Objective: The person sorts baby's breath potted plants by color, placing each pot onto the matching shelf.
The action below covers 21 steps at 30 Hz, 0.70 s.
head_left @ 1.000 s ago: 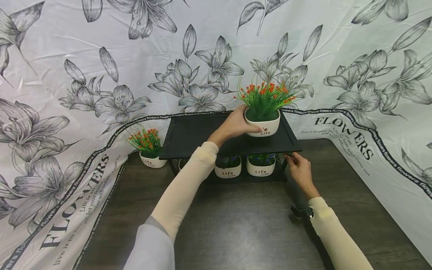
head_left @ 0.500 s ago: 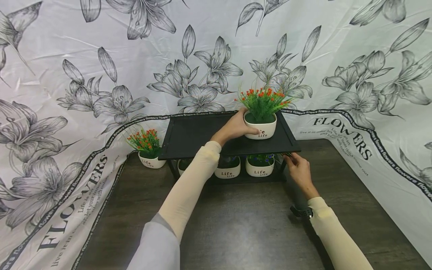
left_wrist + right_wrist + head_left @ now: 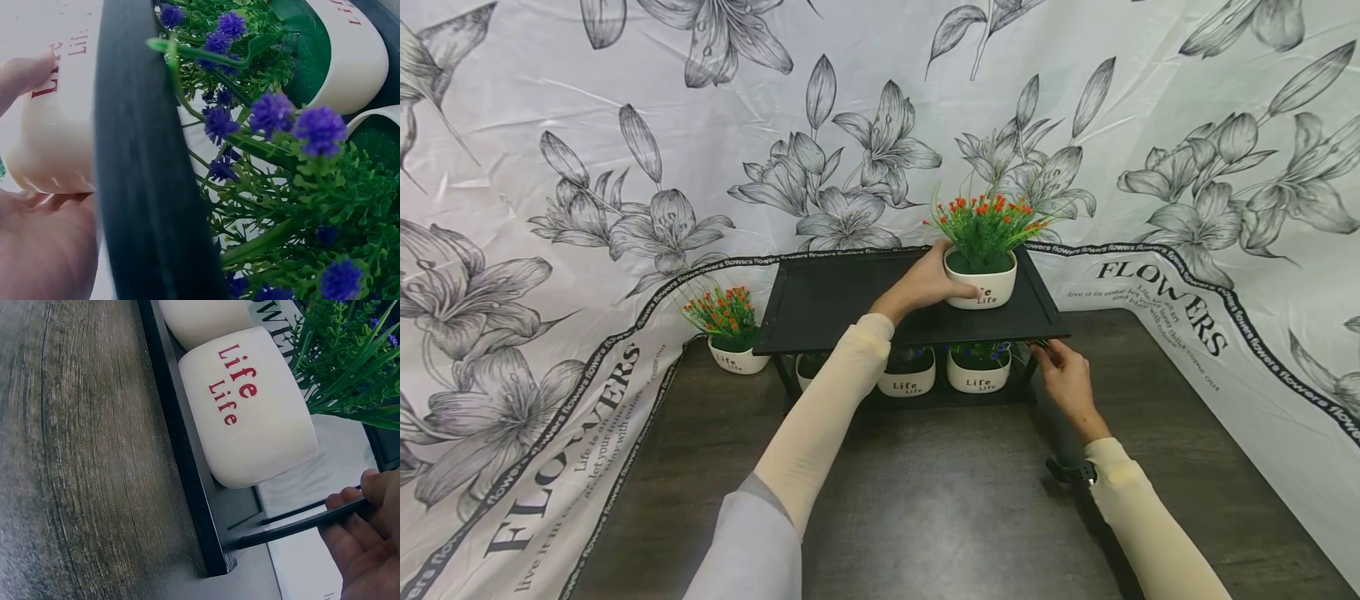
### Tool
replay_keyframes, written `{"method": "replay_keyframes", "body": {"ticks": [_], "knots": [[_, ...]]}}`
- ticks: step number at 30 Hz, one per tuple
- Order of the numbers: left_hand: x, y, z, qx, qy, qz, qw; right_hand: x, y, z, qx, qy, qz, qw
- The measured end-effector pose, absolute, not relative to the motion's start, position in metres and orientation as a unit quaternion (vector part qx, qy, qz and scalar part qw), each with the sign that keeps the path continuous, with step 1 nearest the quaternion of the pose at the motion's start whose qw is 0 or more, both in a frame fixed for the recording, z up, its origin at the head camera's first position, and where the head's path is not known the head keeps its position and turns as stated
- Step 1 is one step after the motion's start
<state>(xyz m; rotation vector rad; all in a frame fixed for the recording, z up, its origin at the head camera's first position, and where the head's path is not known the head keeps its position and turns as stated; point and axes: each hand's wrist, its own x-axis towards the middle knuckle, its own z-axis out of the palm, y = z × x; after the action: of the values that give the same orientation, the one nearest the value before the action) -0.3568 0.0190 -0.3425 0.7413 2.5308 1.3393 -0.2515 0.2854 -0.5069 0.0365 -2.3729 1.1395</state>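
Note:
In the head view, my left hand grips the left side of a white flowerpot with red-orange artificial flowers. The pot is upright at the right part of the black rack's top shelf; its base seems to meet the board. The left wrist view shows the thumb on this pot's lettered front, with other fingers at its far side. My right hand holds the rack's front right post just under the top shelf, fingers curled round it in the right wrist view.
Several white "Life" pots with purple-blue flowers, including one pot near the right post, stand on the lower shelf. Another red-orange potted plant stands on the dark wood table left of the rack. A floral cloth hangs behind.
My left hand has lowered the pot slightly toward the shelf and shifted it a little left; over the last half second it barely moves. The right hand stays on the post.

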Motion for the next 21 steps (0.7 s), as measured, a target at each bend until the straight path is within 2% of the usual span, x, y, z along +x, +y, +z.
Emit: {"method": "replay_keyframes", "body": {"ticks": [11, 21], "knots": [[-0.351, 0.002, -0.335, 0.233, 0.845, 0.469, 0.112, -0.251, 0.283, -0.507, 0.0, -0.876, 0.414, 0.249], [-0.342, -0.039, -0.32, 0.257, 0.818, 0.507, 0.09, -0.251, 0.283, -0.507, -0.001, -0.872, 0.419, 0.254]]}}
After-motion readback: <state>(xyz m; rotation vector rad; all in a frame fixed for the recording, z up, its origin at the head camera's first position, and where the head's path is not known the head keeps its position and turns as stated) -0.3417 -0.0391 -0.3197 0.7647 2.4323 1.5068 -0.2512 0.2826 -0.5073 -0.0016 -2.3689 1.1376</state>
